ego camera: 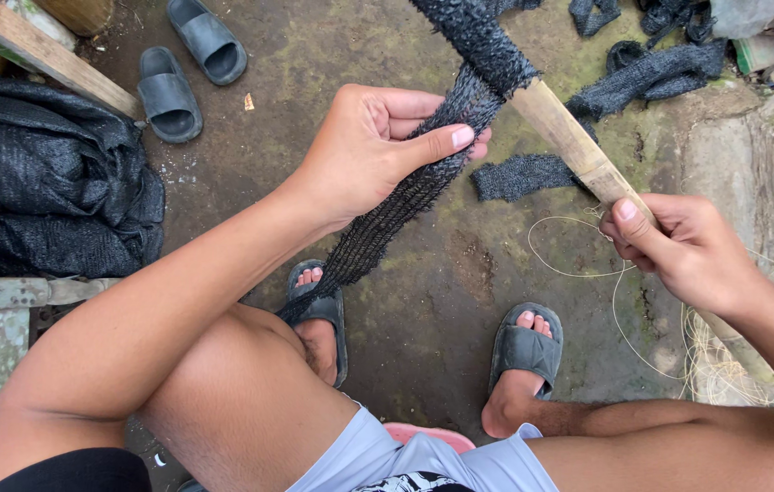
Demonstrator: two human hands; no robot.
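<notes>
My left hand [378,146] grips a long strip of black mesh netting [387,219] that runs from my knee up to a bamboo stick [569,141]. The strip is wound around the stick's upper part [487,46]. My right hand [688,251] holds the stick's lower end, thumb pressed on top. Thin pale string [578,264] loops on the ground beneath the right hand. I am seated with both feet in dark sandals [524,351] on the stained concrete.
A heap of black netting [41,182] lies at the left beside a wooden plank [50,59]. Two spare dark slippers [186,68] sit at the top left. Cut netting pieces [651,68] lie at the top right, with a string tangle [724,364] at right.
</notes>
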